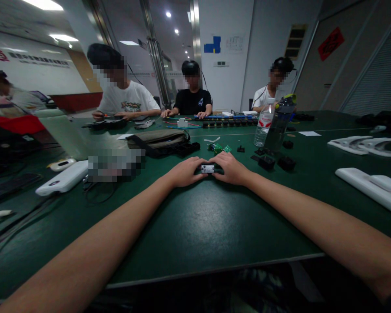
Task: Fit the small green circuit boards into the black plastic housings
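Between both hands is a small black rectangular part with a silvery-white face (207,168), close to the tabletop. My left hand (187,171) grips its left end between thumb and fingers. Its right end is pinched by my right hand (230,168) in the same way. Just beyond the fingers lie green circuit boards (219,148), partly hidden by my right hand. A small black piece (240,149) rests to their right. Black block-shaped parts (266,162) sit on the table right of my right hand. What the part is exactly is too small to tell.
The green table (211,226) spreads in front of me. A water bottle (264,128) and a dark bottle (282,124) stand at right. A grey-brown bag (161,140) and a pale green bottle (63,132) are at left. White devices (371,189) lie far right. Several people sit around the table.
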`<state>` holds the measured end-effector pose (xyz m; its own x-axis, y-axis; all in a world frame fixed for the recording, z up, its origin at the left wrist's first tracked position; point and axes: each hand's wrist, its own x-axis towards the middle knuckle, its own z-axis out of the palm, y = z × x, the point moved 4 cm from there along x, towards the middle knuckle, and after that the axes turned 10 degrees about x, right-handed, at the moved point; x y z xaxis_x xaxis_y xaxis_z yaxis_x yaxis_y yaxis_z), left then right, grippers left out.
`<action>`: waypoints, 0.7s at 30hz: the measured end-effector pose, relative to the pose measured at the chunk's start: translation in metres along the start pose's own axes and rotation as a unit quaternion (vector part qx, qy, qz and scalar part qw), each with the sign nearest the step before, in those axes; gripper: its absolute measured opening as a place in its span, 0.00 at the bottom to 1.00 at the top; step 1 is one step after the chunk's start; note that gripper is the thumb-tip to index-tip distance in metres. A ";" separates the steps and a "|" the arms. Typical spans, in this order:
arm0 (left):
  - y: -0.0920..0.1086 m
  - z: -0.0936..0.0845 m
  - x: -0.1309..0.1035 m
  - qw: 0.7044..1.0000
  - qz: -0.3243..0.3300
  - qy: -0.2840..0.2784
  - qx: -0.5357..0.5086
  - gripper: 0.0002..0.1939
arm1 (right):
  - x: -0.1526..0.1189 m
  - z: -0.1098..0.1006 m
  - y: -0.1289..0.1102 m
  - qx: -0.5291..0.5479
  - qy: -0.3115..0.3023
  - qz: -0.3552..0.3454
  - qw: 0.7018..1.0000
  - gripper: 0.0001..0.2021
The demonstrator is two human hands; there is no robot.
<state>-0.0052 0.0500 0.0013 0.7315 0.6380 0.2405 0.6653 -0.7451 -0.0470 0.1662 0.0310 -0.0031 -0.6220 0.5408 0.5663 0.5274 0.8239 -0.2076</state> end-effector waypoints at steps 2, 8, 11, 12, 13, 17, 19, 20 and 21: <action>0.000 0.000 0.000 1.000 0.000 0.001 0.000 0.23 | 0.000 0.000 0.000 0.002 -0.003 0.003 1.000 0.17; -0.001 0.000 0.000 1.000 -0.007 -0.004 0.003 0.24 | 0.000 0.000 0.000 0.001 -0.005 0.007 1.000 0.17; 0.000 0.000 0.000 1.000 -0.005 -0.003 0.002 0.23 | 0.000 0.000 -0.001 0.002 -0.008 0.007 1.000 0.17; 0.000 0.000 0.000 1.000 -0.004 -0.002 0.003 0.23 | 0.000 0.000 -0.001 0.003 -0.008 0.006 1.000 0.17; 0.000 0.000 0.000 1.000 -0.003 0.000 0.003 0.23 | 0.000 0.000 0.000 0.005 -0.008 0.006 1.000 0.17; 0.000 0.000 0.000 1.000 -0.002 0.003 0.003 0.23 | 0.000 0.001 0.000 0.007 -0.003 0.004 1.000 0.17; -0.001 0.000 0.000 1.000 -0.003 0.003 0.003 0.23 | 0.000 0.001 0.001 0.008 -0.001 0.003 1.000 0.17; -0.001 0.000 0.000 1.000 -0.003 0.002 0.003 0.23 | 0.000 0.001 0.001 0.009 -0.001 0.002 1.000 0.17; -0.001 0.000 0.000 1.000 -0.004 0.002 0.003 0.24 | 0.000 0.001 0.001 0.008 0.000 0.002 1.000 0.16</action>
<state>-0.0058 0.0505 0.0010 0.7262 0.6426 0.2443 0.6713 -0.7395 -0.0505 0.1662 0.0315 -0.0042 -0.6200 0.5436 0.5658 0.5199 0.8247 -0.2227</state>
